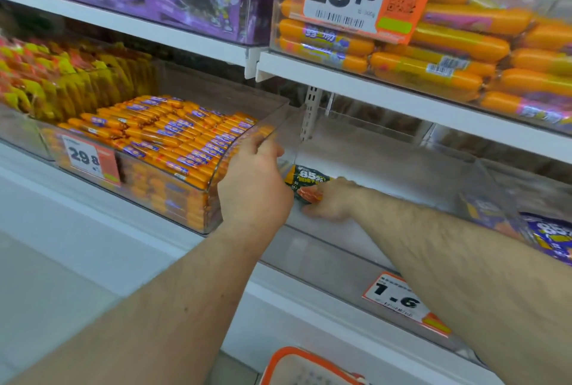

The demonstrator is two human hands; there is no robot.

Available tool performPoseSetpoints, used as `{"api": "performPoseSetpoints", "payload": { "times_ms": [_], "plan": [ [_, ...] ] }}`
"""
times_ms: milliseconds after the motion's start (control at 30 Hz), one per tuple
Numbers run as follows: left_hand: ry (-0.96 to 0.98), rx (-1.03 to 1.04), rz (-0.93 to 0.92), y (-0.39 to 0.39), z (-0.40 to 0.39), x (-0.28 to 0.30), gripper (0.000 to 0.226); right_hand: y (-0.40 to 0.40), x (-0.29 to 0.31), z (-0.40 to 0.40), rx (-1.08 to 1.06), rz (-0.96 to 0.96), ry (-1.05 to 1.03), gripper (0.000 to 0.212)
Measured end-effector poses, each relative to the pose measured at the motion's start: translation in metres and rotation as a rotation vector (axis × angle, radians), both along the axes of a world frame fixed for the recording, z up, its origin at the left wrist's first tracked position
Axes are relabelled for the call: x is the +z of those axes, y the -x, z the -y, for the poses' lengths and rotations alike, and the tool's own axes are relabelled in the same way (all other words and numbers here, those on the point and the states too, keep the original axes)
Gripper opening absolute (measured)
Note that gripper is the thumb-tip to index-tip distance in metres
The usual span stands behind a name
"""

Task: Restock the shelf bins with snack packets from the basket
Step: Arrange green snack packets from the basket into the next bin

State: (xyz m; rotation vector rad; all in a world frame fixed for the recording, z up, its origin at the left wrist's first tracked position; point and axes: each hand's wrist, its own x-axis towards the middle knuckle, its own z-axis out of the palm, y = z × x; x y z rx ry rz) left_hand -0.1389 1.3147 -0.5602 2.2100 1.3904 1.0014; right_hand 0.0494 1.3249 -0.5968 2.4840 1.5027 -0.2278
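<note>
I count two hands: left hand (253, 189) and right hand (332, 199). I see one dark green snack packet (305, 182), three price tags (88, 157), and one orange-rimmed basket (306, 366). Clear bins (247, 149): five I can make out. The orange sausage sticks (173, 134) are too many to count.

Your packet (305, 182) is dark green with "85%" in white and a red-orange picture at its near end. It lies flat on the floor of the clear bin (356, 248), at the bin's left end. The basket (297, 364), orange-rimmed and pale inside, sits below the bin, only its rim showing.
</note>
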Motion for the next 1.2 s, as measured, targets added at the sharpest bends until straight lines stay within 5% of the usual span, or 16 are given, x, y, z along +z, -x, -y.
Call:
{"api": "performPoseSetpoints", "payload": {
  "times_ms": [233, 333, 467, 567, 700, 800, 933, 1100, 1200],
  "plan": [
    [-0.371, -0.156, 0.071, -0.014, 0.033, 0.021, 0.040, 0.009, 0.047, 0.044, -0.060, -0.188, -0.304, 0.030],
    [-0.167, -0.416, 0.082, -0.022, 0.057, 0.024, 0.020, 0.019, 0.065, 0.086, -0.080, -0.166, -0.604, 0.019],
    [0.009, -0.690, 0.033, -0.025, 0.083, 0.022, 0.031, 0.026, 0.059, 0.148, 0.105, 0.244, -0.942, 0.013],
    [0.152, -0.869, -0.165, -0.029, 0.109, 0.017, 0.028, 0.026, 0.047, 0.195, 0.198, 0.468, -1.166, 0.008],
    [0.234, -1.088, -0.488, -0.035, 0.137, -0.012, 0.012, 0.034, 0.001, 0.252, 0.388, 0.419, -1.223, 0.008],
    [0.277, -1.188, -0.777, -0.042, 0.149, -0.046, 0.019, 0.040, -0.056, 0.282, 0.419, 0.156, -1.187, 0.012],
    [0.335, -1.257, -1.262, -0.050, 0.159, -0.080, 0.012, 0.047, -0.148, 0.320, 0.035, -0.187, -0.917, 0.018],
    [0.255, -1.250, -1.313, -0.054, 0.163, -0.099, 0.020, 0.057, -0.234, 0.349, -0.341, -0.431, -0.065, 0.030],
    [0.251, -1.214, -1.320, -0.057, 0.163, -0.100, 0.029, 0.069, -0.260, 0.355, -0.511, -0.421, 0.116, 0.085]
  ]
}}
